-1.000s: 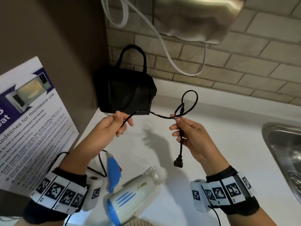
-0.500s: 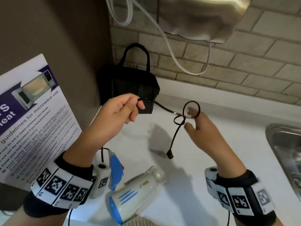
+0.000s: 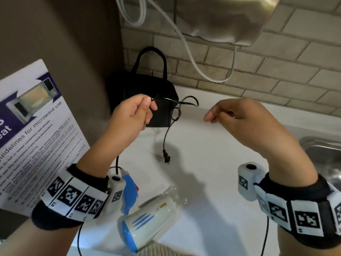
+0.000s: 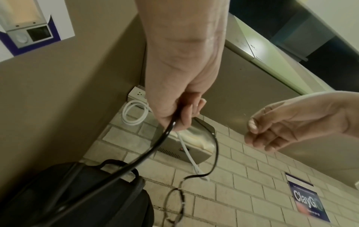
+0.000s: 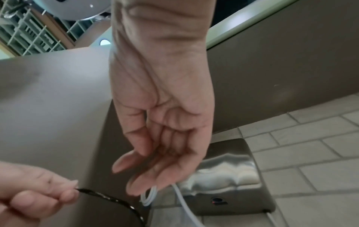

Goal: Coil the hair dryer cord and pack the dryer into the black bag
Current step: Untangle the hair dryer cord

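Head view: left hand (image 3: pixel 132 115) raised above the counter (image 3: pixel 212 163), thumb and forefinger pinching the black cord (image 3: pixel 167 134); beyond the pinch the cord curls into a small loop, then hangs with its plug (image 3: pixel 166 158) dangling just above the countertop. Right hand (image 3: pixel 243 121) held level with the left and apart from it — fingers loosely extended, holding nothing, clear of the cord. Hair dryer (image 3: pixel 147 222), white with blue trim, lies on its side at the near counter edge between the wrists. Black bag (image 3: pixel 147 100) stands upright in the back corner against the brick wall (image 3: pixel 276 74), handles up — behind the left hand.
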`<action>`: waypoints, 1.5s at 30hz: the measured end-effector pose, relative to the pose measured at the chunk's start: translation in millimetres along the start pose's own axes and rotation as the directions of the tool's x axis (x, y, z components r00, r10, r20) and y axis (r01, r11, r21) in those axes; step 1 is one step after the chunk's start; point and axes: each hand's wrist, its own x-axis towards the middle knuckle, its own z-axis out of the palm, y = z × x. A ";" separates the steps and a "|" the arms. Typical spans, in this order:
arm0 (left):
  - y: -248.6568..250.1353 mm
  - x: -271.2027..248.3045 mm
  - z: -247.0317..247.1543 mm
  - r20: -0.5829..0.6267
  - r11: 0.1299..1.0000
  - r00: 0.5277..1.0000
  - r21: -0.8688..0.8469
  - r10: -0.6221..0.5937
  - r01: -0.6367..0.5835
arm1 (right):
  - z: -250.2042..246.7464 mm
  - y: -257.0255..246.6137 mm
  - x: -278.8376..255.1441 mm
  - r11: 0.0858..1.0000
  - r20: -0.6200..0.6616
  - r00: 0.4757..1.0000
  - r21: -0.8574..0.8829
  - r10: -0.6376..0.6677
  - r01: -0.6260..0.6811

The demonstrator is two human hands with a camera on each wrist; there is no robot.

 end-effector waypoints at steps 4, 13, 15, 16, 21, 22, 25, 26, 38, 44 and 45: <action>10.2 -1.1 4.3 0.033 0.999 0.999 -0.022 0.034 -0.033 | 14.1 -17.6 8.6 0.961 -0.149 0.956 0.076 -0.253 0.266; 33.7 -13.0 -4.3 0.066 0.981 0.986 -0.136 0.152 -0.142 | 58.6 -23.2 50.2 0.903 -0.114 0.901 0.050 -0.419 0.426; 36.8 -13.1 -15.1 0.029 0.959 0.984 -0.234 0.174 -0.162 | 63.9 -12.5 57.3 0.916 -0.090 0.917 0.073 -0.388 0.395; 37.1 -12.8 -19.3 0.010 0.949 0.984 -0.268 0.177 -0.168 | 68.4 -6.4 60.4 0.920 -0.079 0.924 0.089 -0.374 0.381; 28.8 -11.3 -31.3 -0.061 0.900 0.986 -0.404 0.154 -0.166 | 97.0 22.9 73.8 0.939 -0.043 0.956 0.176 -0.292 0.295; 27.4 -11.0 -35.1 -0.074 0.895 0.985 -0.411 0.157 -0.173 | 102.1 29.1 74.6 0.942 -0.032 0.961 0.190 -0.275 0.276; 25.5 -8.5 -50.0 -0.126 0.887 0.979 -0.415 0.163 -0.201 | 117.5 51.8 76.1 0.944 0.007 0.978 0.261 -0.210 0.201; 24.1 -7.2 -54.4 -0.135 0.894 0.978 -0.400 0.160 -0.201 | 120.7 57.6 75.1 0.936 0.032 0.983 0.312 -0.182 0.164; -7.3 -9.0 -6.2 0.054 0.597 0.992 0.794 0.117 -0.114 | 95.7 57.7 61.2 0.832 0.255 0.958 0.554 -0.133 -0.032; -5.4 -13.5 48.3 0.281 0.737 0.956 0.627 0.088 -0.253 | 87.3 40.6 45.1 0.870 0.224 0.965 0.494 -0.138 0.010; -6.8 -10.3 47.4 0.251 0.755 0.963 0.612 0.098 -0.236 | 87.3 43.9 42.7 0.853 0.188 0.977 0.522 -0.102 -0.011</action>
